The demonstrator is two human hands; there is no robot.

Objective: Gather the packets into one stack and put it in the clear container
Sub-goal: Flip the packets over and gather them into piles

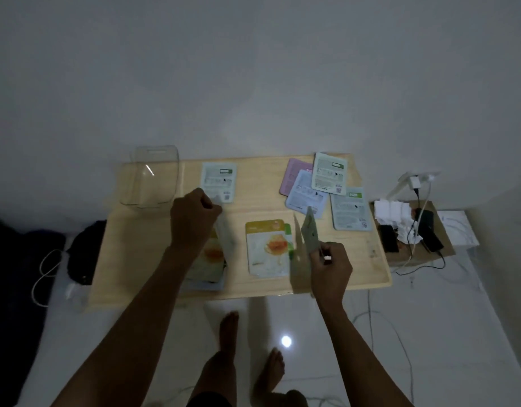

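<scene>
Bare feet (247,359) on the tiled floor are seen nearest, and above them both forearms are stretched over the worktop (253,286). By the right hand (331,267) a pale green packet (309,230) is held on edge, pinched between thumb and fingers. The left hand (194,214) is closed round another packet (225,230), blurred, just above a small heap (208,265) at seven o'clock on the worktop.

A yellow honey packet (268,248) is lying flat at the centre, with a green edge showing beneath it. One pale packet (218,182) is at eleven o'clock, beside the clear container (149,179), which is empty at ten o'clock. A fanned cluster of four (321,186), pink, blue and two pale green, is spread at one to two o'clock.

Gathering looks barely begun. The two held packets are best laid square on one pile, edges tapped flush, before the far cluster is swept in. Slippery sachets are likely to slide, so the stack should be gripped across its width and lowered flat into the container.
</scene>
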